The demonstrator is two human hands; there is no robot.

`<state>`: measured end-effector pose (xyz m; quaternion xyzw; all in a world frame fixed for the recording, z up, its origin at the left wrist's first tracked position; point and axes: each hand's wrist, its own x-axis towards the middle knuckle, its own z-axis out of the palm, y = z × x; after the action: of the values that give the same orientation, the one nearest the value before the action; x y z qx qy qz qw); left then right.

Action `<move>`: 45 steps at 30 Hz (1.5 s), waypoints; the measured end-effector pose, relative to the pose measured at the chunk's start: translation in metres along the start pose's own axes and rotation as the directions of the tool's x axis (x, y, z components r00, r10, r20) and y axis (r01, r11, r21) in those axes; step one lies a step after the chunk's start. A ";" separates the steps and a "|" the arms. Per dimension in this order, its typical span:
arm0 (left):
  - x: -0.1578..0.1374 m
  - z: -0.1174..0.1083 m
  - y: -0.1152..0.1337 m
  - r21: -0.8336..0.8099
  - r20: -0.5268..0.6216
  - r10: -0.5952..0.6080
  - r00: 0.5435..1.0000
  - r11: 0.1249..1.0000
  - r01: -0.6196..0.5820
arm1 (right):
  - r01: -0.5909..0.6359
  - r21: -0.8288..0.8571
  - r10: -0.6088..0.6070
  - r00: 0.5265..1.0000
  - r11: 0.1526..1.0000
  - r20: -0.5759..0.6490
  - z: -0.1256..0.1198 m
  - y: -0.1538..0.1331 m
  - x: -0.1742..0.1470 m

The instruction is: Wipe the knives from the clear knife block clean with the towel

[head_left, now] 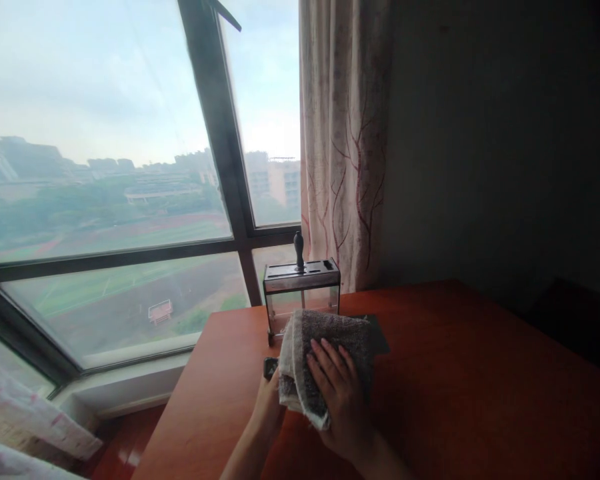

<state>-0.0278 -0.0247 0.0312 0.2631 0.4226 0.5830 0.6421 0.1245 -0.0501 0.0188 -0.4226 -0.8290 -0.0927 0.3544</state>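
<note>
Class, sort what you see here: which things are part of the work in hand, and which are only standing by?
In hand: grey towel, pressed flat by the right hand; small dark object, gripped by the left hand.

Standing by: clear knife block with one dark handle, curtain, wooden table.

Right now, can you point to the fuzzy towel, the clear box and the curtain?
towel (330,333): head view, on its grey top fold.
clear box (303,303): head view, on its see-through front wall.
curtain (343,133): head view, on its patterned middle.
</note>
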 end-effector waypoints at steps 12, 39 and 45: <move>0.008 -0.007 0.013 -0.038 0.200 0.034 0.979 0.999 -0.027 | -0.207 -0.158 0.171 0.961 0.966 -0.215 -0.007 0.040 -0.004; -0.005 0.004 0.004 0.155 0.135 0.113 0.984 0.979 -0.134 | 0.047 -0.055 -0.053 0.991 0.997 -0.125 0.000 0.015 -0.005; -0.005 0.009 0.008 0.090 0.226 0.043 0.973 0.994 -0.065 | -0.017 -0.152 -0.007 0.988 0.988 -0.155 -0.002 0.029 -0.005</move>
<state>-0.0247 -0.0268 0.0436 0.3692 0.3679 0.5458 0.6561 0.1500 -0.0359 0.0123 -0.4421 -0.7883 -0.1879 0.3846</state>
